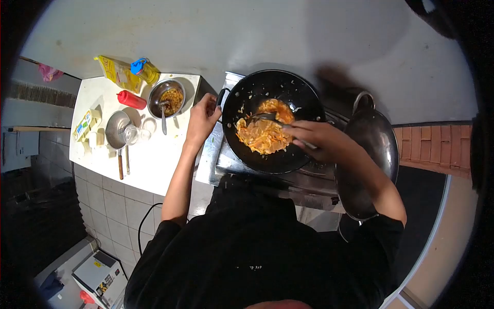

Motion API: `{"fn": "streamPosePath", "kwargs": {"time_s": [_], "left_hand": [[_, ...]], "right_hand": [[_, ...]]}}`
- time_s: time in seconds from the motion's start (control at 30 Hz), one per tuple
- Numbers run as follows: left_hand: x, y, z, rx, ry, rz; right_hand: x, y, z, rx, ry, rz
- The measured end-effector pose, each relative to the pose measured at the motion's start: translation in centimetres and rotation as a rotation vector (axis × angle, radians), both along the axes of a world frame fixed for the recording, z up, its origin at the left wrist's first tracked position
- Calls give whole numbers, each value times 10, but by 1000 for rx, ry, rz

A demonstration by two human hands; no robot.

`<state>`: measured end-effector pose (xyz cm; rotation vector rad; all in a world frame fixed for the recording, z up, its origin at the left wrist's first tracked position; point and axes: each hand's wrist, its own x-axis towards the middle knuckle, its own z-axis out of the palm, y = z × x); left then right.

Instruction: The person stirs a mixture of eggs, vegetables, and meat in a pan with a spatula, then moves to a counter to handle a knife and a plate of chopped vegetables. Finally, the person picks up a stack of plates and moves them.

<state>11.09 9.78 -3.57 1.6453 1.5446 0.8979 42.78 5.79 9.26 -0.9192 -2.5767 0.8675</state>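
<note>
A black wok [242,154] sits on the stove, holding an orange mix of shredded vegetables and other cooked food [262,136]. My left hand [206,113] is closed around the wok's side handle [221,98]. Over the right part of the wok, my right hand [316,136] grips a dark spatula [267,118], whose blade end lies in the food. Small bits cling to the wok's inner wall. The far end of the spatula's handle is partly hidden by my right hand.
On the white table [154,170] at left stand a metal bowl [165,86] with a spoon, a red squeeze bottle [131,100], an oil bottle [146,72], a yellow bag [118,72] and a saucepan [116,131]. A large dark pan [368,149] stands right of the stove.
</note>
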Motion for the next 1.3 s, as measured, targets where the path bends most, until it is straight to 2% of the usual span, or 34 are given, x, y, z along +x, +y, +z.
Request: {"fn": "streamPosePath", "kwargs": {"time_s": [0.03,0.1,0.13,0.17,0.23,0.27,0.3,0.37,0.4,0.47,0.6,0.67,0.7,0.77,0.87,0.97,1.17,1.3], "left_hand": [[0,-1,0,27,-10,-2],[-2,-1,-4,17,-23,-2],[-1,0,-6,8,-40,-2],[0,0,-6,10,-43,-11],[-1,-1,-2,-35,-29,-10],[2,-3,1,6,-59,2],[2,-4,0,7,-59,6],[3,-3,-3,75,-43,13],[4,-3,2,57,-26,6],[3,-3,0,79,-30,8],[1,-2,-12,93,-81,16],[0,-2,-10,72,-67,6],[0,-1,-10,49,-53,5],[-2,1,-14,56,-70,3],[-3,0,-18,49,-85,-6],[-3,-1,-11,59,-82,-17],[-4,1,-13,48,-98,-27],[-5,3,-8,44,-68,-47]], "right_hand": [[7,0,3,-4,1,1],[21,5,12,4,47,-191],[25,8,8,88,132,-276],[30,10,7,92,128,-285],[36,12,7,251,32,-470],[37,12,6,221,-74,-552],[40,13,-5,222,-73,-547],[49,17,-48,3,-1,-712],[46,15,-70,5,1,-708],[33,8,-101,-372,449,-737],[3,-36,-82,-337,533,-721],[-1,-56,-59,53,279,-374],[-4,-66,-49,59,281,-376],[-9,-88,-33,282,-42,-161],[-9,-110,-16,305,-137,-98],[-11,-124,0,350,-165,-124],[-17,-124,-36,246,-142,-228],[-23,-110,-28,320,-142,-331]]}}
